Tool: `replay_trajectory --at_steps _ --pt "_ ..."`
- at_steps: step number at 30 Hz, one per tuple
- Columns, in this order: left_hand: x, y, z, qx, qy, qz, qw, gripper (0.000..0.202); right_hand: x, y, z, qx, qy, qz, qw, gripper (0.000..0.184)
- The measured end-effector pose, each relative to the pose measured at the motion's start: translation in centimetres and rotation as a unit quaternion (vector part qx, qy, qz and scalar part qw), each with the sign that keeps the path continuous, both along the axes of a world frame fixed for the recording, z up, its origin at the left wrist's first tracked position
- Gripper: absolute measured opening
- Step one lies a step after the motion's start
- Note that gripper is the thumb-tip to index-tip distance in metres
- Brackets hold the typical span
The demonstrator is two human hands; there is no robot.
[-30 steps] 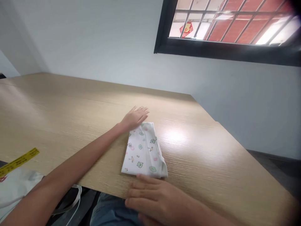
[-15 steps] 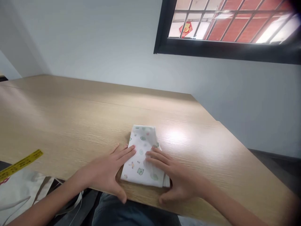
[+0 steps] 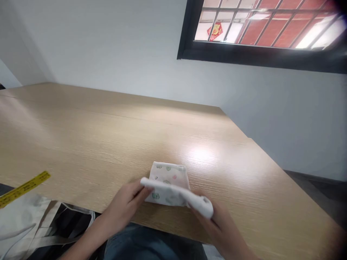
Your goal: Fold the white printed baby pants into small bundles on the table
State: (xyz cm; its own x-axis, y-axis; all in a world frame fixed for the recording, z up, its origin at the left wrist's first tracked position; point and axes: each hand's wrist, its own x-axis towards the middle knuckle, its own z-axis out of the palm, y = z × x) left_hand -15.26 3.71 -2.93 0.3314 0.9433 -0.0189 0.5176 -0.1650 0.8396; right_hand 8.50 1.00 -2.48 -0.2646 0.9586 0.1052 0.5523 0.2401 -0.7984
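A small white cloth (image 3: pixel 169 176) printed with little green and pink figures lies folded near the front edge of the wooden table (image 3: pixel 108 137). My left hand (image 3: pixel 127 204) pinches its near left corner. My right hand (image 3: pixel 217 224) grips the near right edge, which is lifted off the table and rolled toward the far side. Both hands are closed on the fabric. The near edge of the cloth hangs raised between them.
A yellow ruler-like strip (image 3: pixel 23 187) pokes over the table's front edge at the left. A white bag with straps (image 3: pixel 24 224) lies below it. My blue-clad lap (image 3: pixel 146 245) shows under the table. A barred window (image 3: pixel 260 25) sits in the wall at the upper right.
Both hands went from lying flat on the cloth to gripping its near edge. That edge has come up off the table and over toward the far side.
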Motion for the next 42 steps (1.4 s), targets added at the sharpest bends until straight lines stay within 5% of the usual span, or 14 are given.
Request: replay_trajectory --at_steps 4,10,22,27,29,33,36,38,40,42 --pt "2.2 1.5 -0.3 0.000 0.032 0.121 0.992 0.041 -2.6 2.2 0.4 -0.010 0.011 -0.149 0.989 0.039" --pt "3.7 2.0 0.0 0.014 0.153 0.212 0.965 0.041 -4.0 3.3 0.1 -0.011 0.009 -0.295 0.955 0.049" --pt "4.8 2.2 0.7 0.031 0.281 0.145 0.948 0.043 -3.7 3.8 -2.2 0.122 -0.094 -0.265 0.952 0.044" --pt "5.7 2.1 0.5 0.209 0.288 0.155 0.922 0.041 -5.7 2.7 -1.2 0.244 -0.199 -0.201 0.928 0.043" --pt "5.7 2.4 -0.1 0.255 0.276 0.083 0.923 0.043 -6.2 2.6 -1.2 0.230 -0.242 -0.143 0.932 0.045" --pt "3.6 2.6 -1.5 0.181 0.255 0.004 0.950 0.049 -4.4 3.0 -1.9 0.155 -0.216 -0.103 0.958 0.051" --pt "1.5 2.0 -1.5 0.114 0.229 0.008 0.967 0.051 -1.9 2.2 -1.8 0.088 -0.147 -0.187 0.967 0.061" --pt "1.0 1.9 -0.8 0.078 0.196 0.038 0.977 0.053 -1.1 0.9 -1.2 0.065 -0.113 -0.291 0.948 0.060" --pt "1.4 2.4 0.6 0.057 0.170 0.086 0.980 0.055 -1.6 -0.8 -0.6 0.073 -0.089 -0.363 0.924 0.049" --pt "2.4 3.7 2.0 0.067 0.178 0.107 0.976 0.053 -3.2 -2.2 -0.4 0.082 -0.067 -0.365 0.925 0.038"
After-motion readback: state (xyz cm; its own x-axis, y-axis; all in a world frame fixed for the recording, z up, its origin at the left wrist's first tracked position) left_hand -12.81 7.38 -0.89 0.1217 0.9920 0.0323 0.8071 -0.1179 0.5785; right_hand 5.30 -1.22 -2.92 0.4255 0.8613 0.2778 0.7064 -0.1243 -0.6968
